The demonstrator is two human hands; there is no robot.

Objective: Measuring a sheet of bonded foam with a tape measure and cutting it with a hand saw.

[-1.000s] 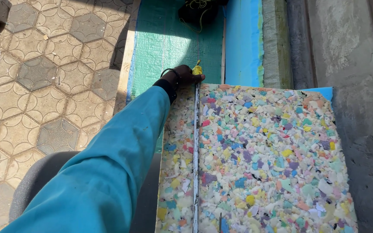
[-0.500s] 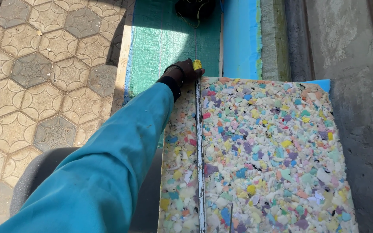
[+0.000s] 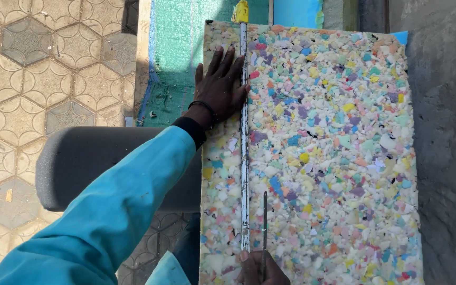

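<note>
Foam slab of multicoloured bonded chips fills the centre and right of the frame, under two hands.
Left hand, upper centre, lies flat with fingers spread, pinning the long white metal straightedge that crosses the slab; right hand, bottom centre, grips a thin dark blade just beside it.

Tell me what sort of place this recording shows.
Probably an outdoor yard or pavement used as a foam-cutting or upholstery workspace: patterned paving tiles in sunlight, a multicoloured rebonded foam slab, a rough concrete wall.
</note>
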